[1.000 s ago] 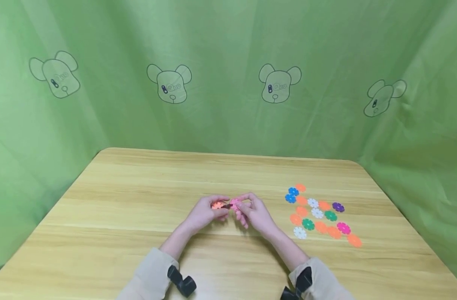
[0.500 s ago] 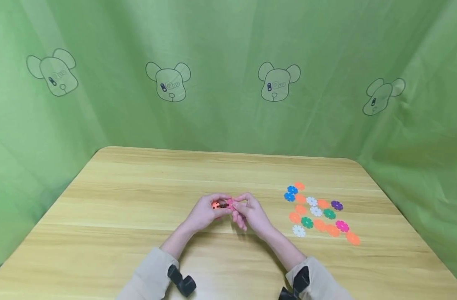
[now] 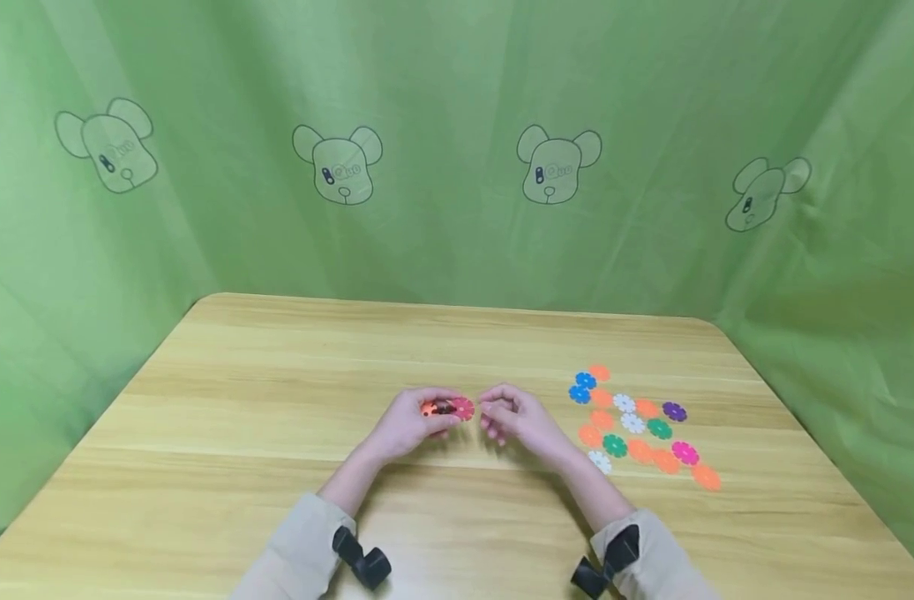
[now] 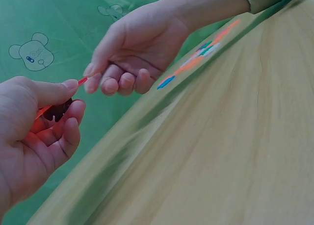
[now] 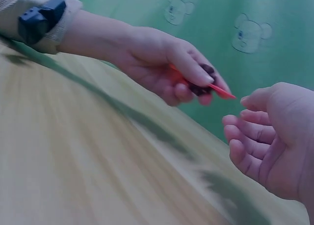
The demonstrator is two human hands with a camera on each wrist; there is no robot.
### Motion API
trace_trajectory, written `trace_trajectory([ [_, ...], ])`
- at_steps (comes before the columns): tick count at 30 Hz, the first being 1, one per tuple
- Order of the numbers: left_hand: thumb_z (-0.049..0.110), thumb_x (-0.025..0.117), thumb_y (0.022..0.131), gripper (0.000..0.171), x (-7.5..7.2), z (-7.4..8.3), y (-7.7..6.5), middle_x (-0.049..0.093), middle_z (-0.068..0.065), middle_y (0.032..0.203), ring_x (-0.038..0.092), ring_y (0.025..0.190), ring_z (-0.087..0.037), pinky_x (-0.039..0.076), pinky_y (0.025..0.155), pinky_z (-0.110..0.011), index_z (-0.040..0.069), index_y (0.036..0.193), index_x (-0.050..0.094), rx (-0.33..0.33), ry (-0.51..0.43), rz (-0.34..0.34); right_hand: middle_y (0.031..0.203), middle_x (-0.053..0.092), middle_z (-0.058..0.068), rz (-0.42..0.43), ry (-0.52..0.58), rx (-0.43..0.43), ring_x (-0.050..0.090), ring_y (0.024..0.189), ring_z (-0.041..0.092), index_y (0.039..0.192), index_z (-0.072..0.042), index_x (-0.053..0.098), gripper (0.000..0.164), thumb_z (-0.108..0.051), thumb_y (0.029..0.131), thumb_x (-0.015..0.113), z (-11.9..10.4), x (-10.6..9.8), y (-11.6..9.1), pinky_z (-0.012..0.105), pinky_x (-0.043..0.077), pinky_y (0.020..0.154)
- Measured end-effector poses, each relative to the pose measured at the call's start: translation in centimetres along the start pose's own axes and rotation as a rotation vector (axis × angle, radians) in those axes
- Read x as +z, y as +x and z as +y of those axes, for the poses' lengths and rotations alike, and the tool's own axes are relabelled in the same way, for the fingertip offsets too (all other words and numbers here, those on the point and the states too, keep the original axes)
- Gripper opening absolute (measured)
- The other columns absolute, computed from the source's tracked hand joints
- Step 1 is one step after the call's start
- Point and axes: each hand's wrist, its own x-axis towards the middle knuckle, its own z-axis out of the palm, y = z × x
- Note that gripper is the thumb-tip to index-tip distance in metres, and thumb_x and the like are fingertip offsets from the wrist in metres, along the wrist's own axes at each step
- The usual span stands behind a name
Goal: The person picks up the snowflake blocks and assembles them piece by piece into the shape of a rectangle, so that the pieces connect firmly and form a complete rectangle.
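Observation:
My left hand (image 3: 410, 427) pinches a small chain of notched plastic snowflake discs between thumb and fingers. Its parts are an orange disc (image 3: 428, 409), partly hidden in the palm, a dark disc (image 4: 58, 111) set crosswise in the middle, and a pinkish-red disc (image 3: 464, 408) sticking out to the right. Close to that outer disc is my right hand (image 3: 527, 427), its fingers loosely bent and holding nothing. In the right wrist view a narrow gap parts its fingertips from the tip of the red disc (image 5: 223, 91).
Several loose flat discs lie on the right of the wooden table (image 3: 277, 367): orange (image 3: 706, 477), blue (image 3: 580, 393), white (image 3: 632, 422), green (image 3: 659, 429), purple (image 3: 674, 411) and pink (image 3: 685, 452). A green curtain (image 3: 449, 250) hangs behind the table.
My right hand has let go of the pinkish-red disc and drawn back slightly to the right. That disc stays joined to the chain in my left hand, now more exposed.

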Motion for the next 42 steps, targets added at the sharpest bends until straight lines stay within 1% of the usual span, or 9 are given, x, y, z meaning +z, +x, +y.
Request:
trace_trajectory([
  [4, 0.001, 0.066, 0.082, 0.035, -0.1, 0.7, -0.4, 0.065, -0.015, 0.095, 0.062, 0.076, -0.038, 0.053, 0.070, -0.048, -0.006, 0.115, 0.060, 0.002, -0.003, -0.005, 0.095, 0.060, 0.025, 0.094, 0.005, 0.018, 0.059, 0.075, 0.018, 0.116, 0.013, 0.047, 0.036, -0.011, 0.091, 0.056, 0.4, -1.8, -0.2, 0.026, 0.051, 0.062],
  [8, 0.001, 0.066, 0.082, 0.034, -0.1, 0.7, -0.5, 0.064, -0.015, 0.098, 0.062, 0.075, -0.034, 0.053, 0.071, -0.047, -0.005, 0.115, 0.060, 0.001, -0.021, -0.015, 0.101, 0.060, 0.027, 0.207, -0.008, 0.023, 0.062, 0.083, 0.021, 0.118, 0.014, 0.047, 0.038, -0.008, 0.090, 0.058, 0.7, -4.2, -0.6, 0.029, 0.052, 0.067],
  [11, 0.000, 0.065, 0.082, 0.035, -0.2, 0.5, -0.5, 0.064, -0.015, 0.099, 0.062, 0.075, -0.033, 0.053, 0.072, -0.047, -0.005, 0.116, 0.060, 0.000, -0.035, -0.023, 0.106, 0.061, 0.023, 0.278, -0.049, 0.032, 0.062, 0.089, 0.020, 0.122, 0.013, 0.047, 0.043, -0.013, 0.090, 0.061, 1.1, -6.3, -1.0, 0.030, 0.052, 0.072],
  [18, 0.001, 0.065, 0.083, 0.035, -0.2, 0.4, -0.5, 0.064, -0.016, 0.101, 0.062, 0.076, -0.034, 0.052, 0.072, -0.048, -0.005, 0.116, 0.060, 0.016, -0.022, -0.041, 0.105, 0.059, -0.001, 0.400, -0.108, 0.087, 0.057, 0.095, 0.011, 0.134, 0.007, 0.038, 0.056, -0.024, 0.092, 0.059, 1.6, -11.0, -2.8, 0.025, 0.048, 0.083],
  [22, 0.001, 0.065, 0.083, 0.035, -0.2, 0.3, -0.5, 0.064, -0.017, 0.101, 0.062, 0.077, -0.038, 0.052, 0.072, -0.049, -0.006, 0.117, 0.059, 0.030, -0.017, -0.053, 0.112, 0.055, 0.005, 0.458, -0.184, 0.134, 0.055, 0.098, 0.014, 0.137, 0.003, 0.039, 0.057, -0.027, 0.092, 0.058, 2.0, -12.9, -3.6, 0.026, 0.047, 0.084],
  [26, 0.001, 0.065, 0.083, 0.036, -0.3, 0.3, -0.4, 0.065, -0.016, 0.098, 0.062, 0.077, -0.037, 0.051, 0.072, -0.050, -0.006, 0.117, 0.059, 0.033, -0.022, -0.054, 0.118, 0.051, 0.017, 0.469, -0.275, 0.185, 0.052, 0.093, 0.013, 0.136, 0.001, 0.041, 0.054, -0.027, 0.093, 0.056, 2.7, -14.1, -3.9, 0.025, 0.047, 0.075],
  [31, 0.000, 0.064, 0.083, 0.036, -0.4, 0.4, -0.4, 0.066, -0.015, 0.095, 0.062, 0.076, -0.038, 0.050, 0.073, -0.052, -0.008, 0.118, 0.058, 0.035, -0.035, -0.054, 0.116, 0.052, 0.020, 0.456, -0.352, 0.234, 0.049, 0.084, 0.017, 0.133, 0.004, 0.043, 0.052, -0.024, 0.092, 0.058, 3.9, -14.7, -3.9, 0.024, 0.043, 0.057],
  [38, 0.000, 0.064, 0.083, 0.036, -0.3, 0.3, -0.3, 0.065, -0.016, 0.097, 0.062, 0.077, -0.037, 0.050, 0.073, -0.051, -0.008, 0.117, 0.058, 0.036, -0.037, -0.052, 0.117, 0.053, 0.023, 0.410, -0.549, 0.217, 0.049, 0.101, 0.032, 0.127, 0.005, 0.050, 0.053, -0.028, 0.087, 0.065, 4.9, -15.1, -3.6, 0.034, 0.042, 0.076],
  [42, 0.001, 0.065, 0.083, 0.037, -0.2, -1.3, 0.4, 0.064, -0.017, 0.100, 0.063, 0.076, -0.035, 0.051, 0.073, -0.050, -0.006, 0.119, 0.058, 0.031, -0.045, -0.054, 0.119, 0.051, 0.028, 0.391, -0.615, 0.208, 0.048, 0.104, 0.038, 0.124, 0.008, 0.052, 0.049, -0.023, 0.088, 0.064, 5.0, -14.9, -3.5, 0.044, 0.043, 0.081],
])
